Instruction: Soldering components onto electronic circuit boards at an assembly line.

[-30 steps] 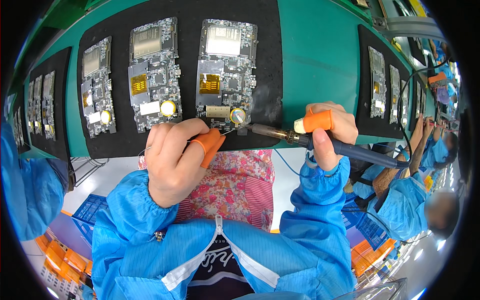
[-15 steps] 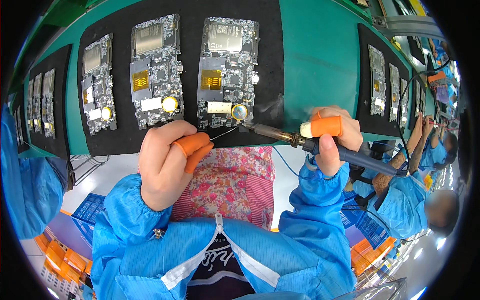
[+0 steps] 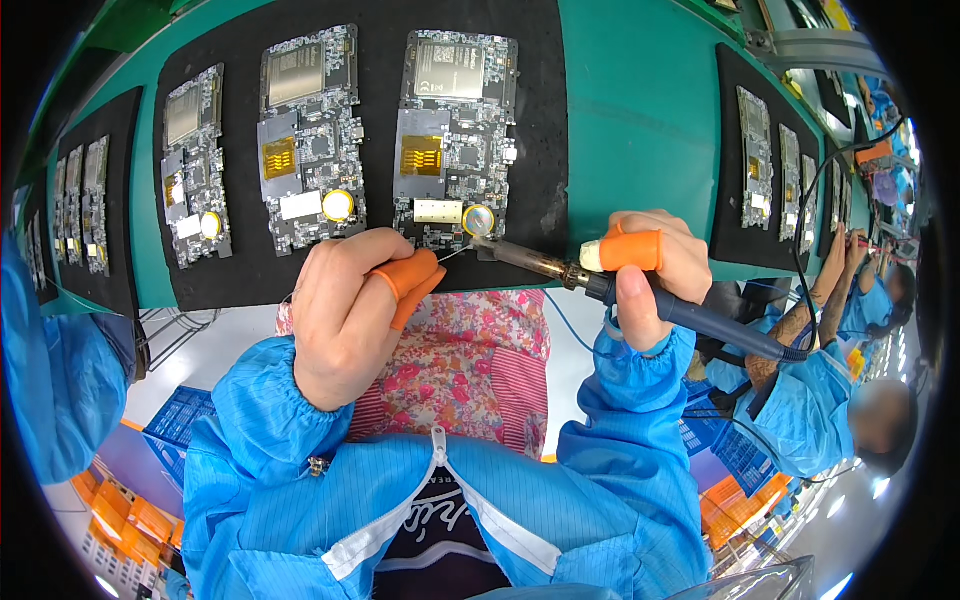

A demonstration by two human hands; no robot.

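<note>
My right hand (image 3: 655, 270), with an orange finger cot on it, grips a soldering iron (image 3: 690, 312) by its dark blue handle. The iron's tip rests at the lower edge of the rightmost circuit board (image 3: 465, 150), just below its round coin cell (image 3: 479, 220). Between the orange-cotted fingers of my left hand (image 3: 355, 300) is a thin solder wire (image 3: 457, 252), whose end reaches to about the iron's tip. Whether the wire touches the tip is too small to tell. The board lies flat on a black foam mat (image 3: 540, 190).
To the left, a middle board (image 3: 312, 145) and a left board (image 3: 195, 165) lie on the same mat. More boards sit on mats at both sides of the green bench (image 3: 640, 120). A dark cable (image 3: 815, 230) runs from the iron. Co-workers in blue (image 3: 800, 400) sit at right.
My left hand has moved right and slightly up, bringing the solder wire to the board's edge. The soldering iron has shifted left and up, its tip now nearer the coin cell.
</note>
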